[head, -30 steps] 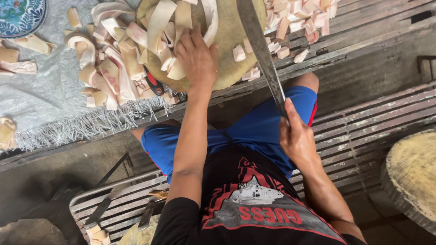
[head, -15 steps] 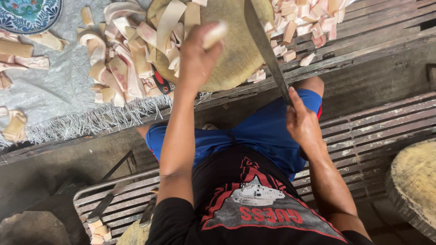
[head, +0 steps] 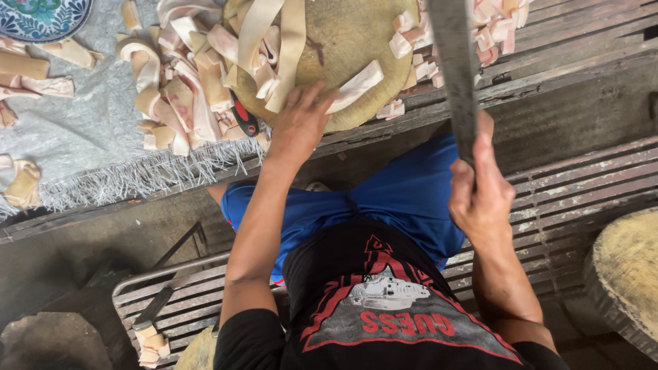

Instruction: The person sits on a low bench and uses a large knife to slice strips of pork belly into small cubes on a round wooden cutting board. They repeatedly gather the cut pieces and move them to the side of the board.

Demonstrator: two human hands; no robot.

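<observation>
My left hand point(head: 301, 123) rests at the near edge of a round wooden chopping block point(head: 356, 48), its fingers on a pale strip of pork skin point(head: 353, 85). More long strips point(head: 274, 48) drape over the block's left side. My right hand point(head: 480, 188) grips the handle of a long cleaver point(head: 452, 62), whose blade points away over the block's right edge, raised above it.
A heap of pale skin strips point(head: 178, 103) lies on a grey fringed cloth point(head: 89, 137) left of the block. Cut pieces point(head: 493, 20) sit at the upper right. A patterned blue plate point(head: 41, 17) is top left. Another wooden block point(head: 627, 274) stands at the right.
My left hand has come down from holding a strip in the air to pressing it on the block's near edge. The cleaver has stayed raised in my right hand.
</observation>
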